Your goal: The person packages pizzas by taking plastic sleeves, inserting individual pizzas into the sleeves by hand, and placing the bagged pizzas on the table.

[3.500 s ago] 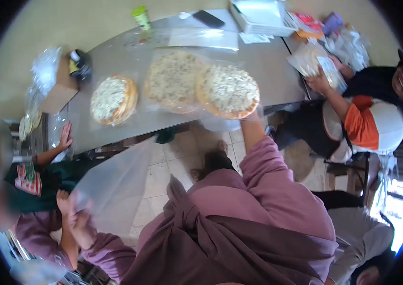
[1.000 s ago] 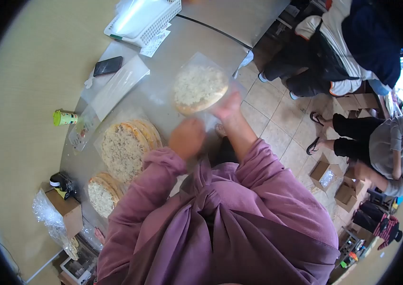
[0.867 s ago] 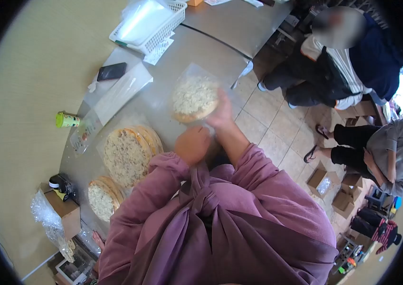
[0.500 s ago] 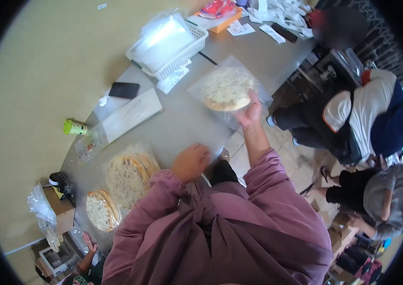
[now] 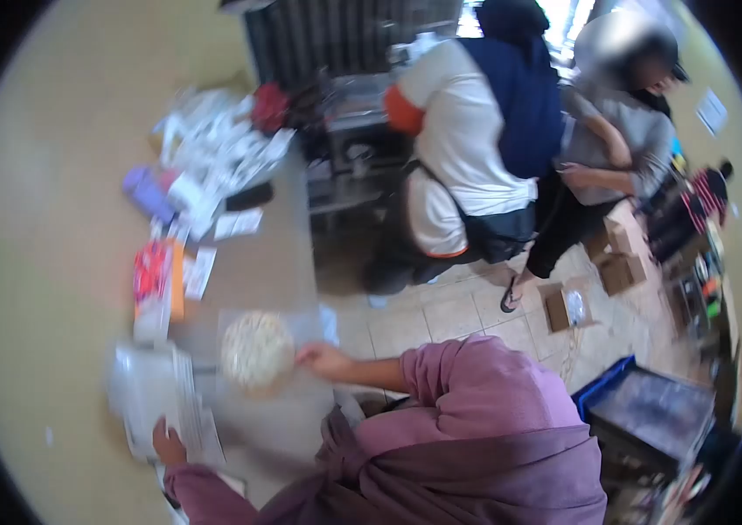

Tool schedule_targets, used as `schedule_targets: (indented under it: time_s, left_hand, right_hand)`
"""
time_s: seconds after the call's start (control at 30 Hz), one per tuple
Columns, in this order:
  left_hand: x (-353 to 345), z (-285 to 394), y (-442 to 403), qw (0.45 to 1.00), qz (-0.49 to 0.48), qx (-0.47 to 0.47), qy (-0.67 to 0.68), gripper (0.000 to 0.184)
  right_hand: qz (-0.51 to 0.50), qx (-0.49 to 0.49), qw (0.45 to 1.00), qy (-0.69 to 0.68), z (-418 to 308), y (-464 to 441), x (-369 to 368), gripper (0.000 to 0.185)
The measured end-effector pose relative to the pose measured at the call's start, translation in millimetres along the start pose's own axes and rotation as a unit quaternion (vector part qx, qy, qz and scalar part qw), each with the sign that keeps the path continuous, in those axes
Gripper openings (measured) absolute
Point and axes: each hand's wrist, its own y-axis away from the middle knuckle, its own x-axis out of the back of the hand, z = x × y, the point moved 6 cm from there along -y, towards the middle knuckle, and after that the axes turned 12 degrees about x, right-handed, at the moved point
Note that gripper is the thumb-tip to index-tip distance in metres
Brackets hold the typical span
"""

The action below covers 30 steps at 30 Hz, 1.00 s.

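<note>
A round pizza with a pale crumbly topping lies in a clear plastic bag over the grey table. At the bag's right edge, my right hand pinches it with thumb and fingers. My left hand reaches over the white basket, at the side of the clear plastic bags in it. Its fingers look spread, and whether they touch the plastic cannot be made out.
Beyond the basket are an orange box with a red packet, papers, a purple item and white bags. Two people stand to the right, near open cardboard boxes on the floor. A blue-edged cart is behind.
The view has swung toward the right part of the table. My right hand has carried the bagged pizza beside the basket, now holding its edge. My left hand has moved from near my body to the basket.
</note>
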Motion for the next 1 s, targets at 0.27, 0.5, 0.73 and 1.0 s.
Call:
schedule_targets:
  time_s: [0.27, 0.5, 0.73, 1.0]
  left_hand:
    - [-67, -33, -56, 0.934, -0.26, 0.116, -0.217, 0.065]
    - [-65, -43, -67, 0.91, -0.296, 0.113, -0.268, 0.057]
    - [2, -49, -88, 0.975, -0.189, 0.116, 0.007, 0.053]
    - [105, 176, 96, 0.905, -0.261, 0.072, 0.33, 0.047]
  right_hand:
    - [-0.093, -0.034, 0.995, 0.022, -17, 5, 60, 0.009]
    - [-0.046, -0.074, 0.996, -0.024, -20, 0, 63, 0.006]
    - [-0.053, -0.02, 0.998, -0.003, -59, 11, 56, 0.007]
    - [-0.103, 0.167, 0.967, 0.164, -142, 35, 22, 0.062]
